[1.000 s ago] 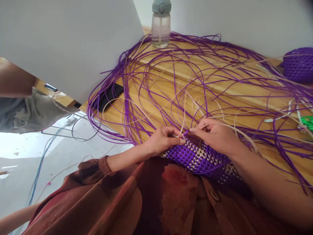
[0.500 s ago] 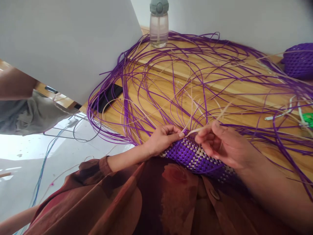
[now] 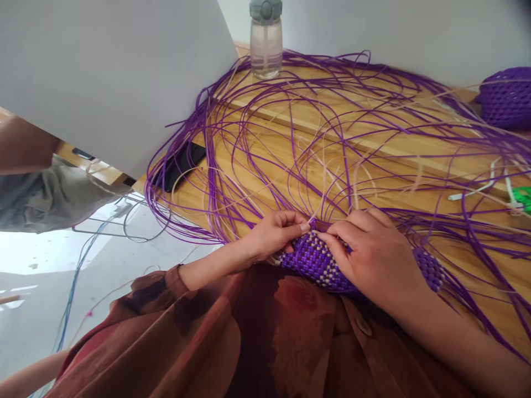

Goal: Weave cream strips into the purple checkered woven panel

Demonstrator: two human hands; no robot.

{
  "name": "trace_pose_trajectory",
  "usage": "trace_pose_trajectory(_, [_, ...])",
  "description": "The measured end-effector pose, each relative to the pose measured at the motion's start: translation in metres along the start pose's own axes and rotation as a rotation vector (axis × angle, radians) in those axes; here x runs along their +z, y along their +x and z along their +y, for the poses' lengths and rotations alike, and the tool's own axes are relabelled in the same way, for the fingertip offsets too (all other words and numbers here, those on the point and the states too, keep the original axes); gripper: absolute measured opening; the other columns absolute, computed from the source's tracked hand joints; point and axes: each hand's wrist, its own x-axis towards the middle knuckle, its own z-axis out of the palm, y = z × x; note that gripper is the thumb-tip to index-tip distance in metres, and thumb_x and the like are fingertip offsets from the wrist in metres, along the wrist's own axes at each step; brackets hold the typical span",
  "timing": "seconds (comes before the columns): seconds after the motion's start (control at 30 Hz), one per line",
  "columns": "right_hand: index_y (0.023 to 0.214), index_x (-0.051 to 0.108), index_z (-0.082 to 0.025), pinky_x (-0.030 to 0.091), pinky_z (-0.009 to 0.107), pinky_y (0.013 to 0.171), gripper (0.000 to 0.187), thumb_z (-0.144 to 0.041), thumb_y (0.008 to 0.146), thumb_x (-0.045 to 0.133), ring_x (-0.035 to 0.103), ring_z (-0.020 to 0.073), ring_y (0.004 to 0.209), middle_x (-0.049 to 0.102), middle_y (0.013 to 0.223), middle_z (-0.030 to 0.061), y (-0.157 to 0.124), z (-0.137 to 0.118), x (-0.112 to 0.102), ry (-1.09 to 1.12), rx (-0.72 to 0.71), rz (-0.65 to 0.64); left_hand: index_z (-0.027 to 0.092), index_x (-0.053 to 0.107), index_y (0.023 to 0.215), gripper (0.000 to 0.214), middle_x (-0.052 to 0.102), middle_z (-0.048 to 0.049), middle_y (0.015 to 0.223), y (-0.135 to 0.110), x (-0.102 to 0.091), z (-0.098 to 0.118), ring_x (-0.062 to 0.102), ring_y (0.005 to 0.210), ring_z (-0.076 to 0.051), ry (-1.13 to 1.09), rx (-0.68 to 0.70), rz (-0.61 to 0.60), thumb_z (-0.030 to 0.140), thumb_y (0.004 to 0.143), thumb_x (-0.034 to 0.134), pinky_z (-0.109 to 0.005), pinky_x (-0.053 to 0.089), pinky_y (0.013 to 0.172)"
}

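Note:
A woven piece (image 3: 317, 260) in purple and cream strips lies at the table's near edge, against my clothing. My left hand (image 3: 276, 235) pinches its upper edge between thumb and fingers. Close beside it, my right hand (image 3: 369, 249) is closed, thumb and index finger pinching a cream strip right at that edge. Its palm and wrist cover the middle right of the weave, whose far end shows past the wrist. Long loose purple strips (image 3: 211, 190) and some cream ones fan out from the edge over the table.
A water bottle (image 3: 266, 47) stands at the back of the wooden table (image 3: 265, 160). At the far right sits a purple woven basket (image 3: 506, 99), with a white cable (image 3: 477, 190) nearer. A black flat object (image 3: 186, 163) lies under strips. Another person's clothing (image 3: 37, 193) shows at left.
My right hand has turned palm down and come left to the weave's edge, drawing the cream strip with it. My left hand keeps its pinch in the same place.

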Motion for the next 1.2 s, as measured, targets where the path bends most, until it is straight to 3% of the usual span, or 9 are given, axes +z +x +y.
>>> trace_pose_trajectory(0.1, [0.089,0.065,-0.020,0.046,0.037,0.083,0.011,-0.027,0.093,0.057,0.062,0.0220,0.086,0.068,0.088,0.0067,0.002,-0.003,0.002,0.238,0.055,-0.015,0.013,0.063,0.082,0.045,0.053,0.0027,0.070,-0.002,0.000,0.003,0.045,0.054,-0.004,0.008,0.010,-0.008,0.055,0.071,0.075,-0.017,0.039,0.047])
trace_pose_trajectory(0.23, [0.093,0.063,-0.023,0.048,0.029,0.071,0.007,-0.027,0.093,0.057,0.065,0.0155,0.074,0.070,0.083,0.0019,0.003,-0.008,0.009,0.535,0.237,-0.062,0.012,0.063,0.081,0.047,0.053,0.0023,0.070,-0.003,0.001,0.005,0.046,0.054,-0.004,0.024,0.010,0.000,0.056,0.071,0.075,-0.017,0.039,0.048])
trace_pose_trajectory(0.43, [0.087,0.060,-0.021,0.044,0.027,0.060,0.008,-0.029,0.090,0.058,0.061,0.0135,0.060,0.066,0.069,-0.0005,0.002,-0.008,0.016,0.641,0.379,-0.123,0.014,0.061,0.083,0.044,0.052,0.0044,0.064,0.003,0.003,0.002,0.041,0.049,-0.004,0.084,0.029,0.037,0.052,0.070,0.078,-0.018,0.033,0.043])
trace_pose_trajectory(0.63, [0.082,0.060,-0.022,0.036,0.025,0.048,0.017,-0.036,0.091,0.055,0.051,0.0125,0.051,0.061,0.063,-0.0003,-0.009,-0.006,0.015,0.771,0.502,-0.179,0.013,0.061,0.078,0.040,0.051,0.0048,0.059,0.005,0.001,-0.002,0.040,0.048,-0.004,0.188,0.058,0.041,0.052,0.078,0.070,-0.019,0.030,0.045])
trace_pose_trajectory(0.83, [0.080,0.058,-0.020,0.039,0.025,0.051,0.019,-0.035,0.091,0.055,0.051,0.0131,0.057,0.059,0.066,0.0005,-0.016,-0.002,0.016,0.846,0.504,-0.207,0.014,0.061,0.081,0.041,0.051,0.0047,0.064,0.005,-0.002,-0.001,0.041,0.048,-0.004,0.154,0.027,0.001,0.055,0.078,0.070,-0.018,0.034,0.043])
trace_pose_trajectory(0.97, [0.081,0.058,-0.020,0.036,0.026,0.052,0.019,-0.035,0.092,0.054,0.047,0.0123,0.056,0.056,0.065,-0.0009,-0.014,0.001,0.020,0.836,0.476,-0.223,0.015,0.061,0.081,0.042,0.052,0.0045,0.065,0.007,-0.002,0.005,0.044,0.050,-0.005,0.150,-0.029,-0.034,0.051,0.070,0.078,-0.017,0.038,0.042])
trace_pose_trajectory(1.2, [0.078,0.053,-0.020,0.033,0.025,0.052,0.024,-0.038,0.094,0.053,0.040,0.0115,0.056,0.046,0.063,-0.0030,-0.014,0.011,0.027,0.987,0.451,-0.273,0.014,0.059,0.074,0.042,0.052,0.0054,0.060,0.013,0.005,0.002,0.039,0.043,-0.003,0.127,-0.047,0.058,0.049,0.064,0.081,-0.017,0.031,0.037])
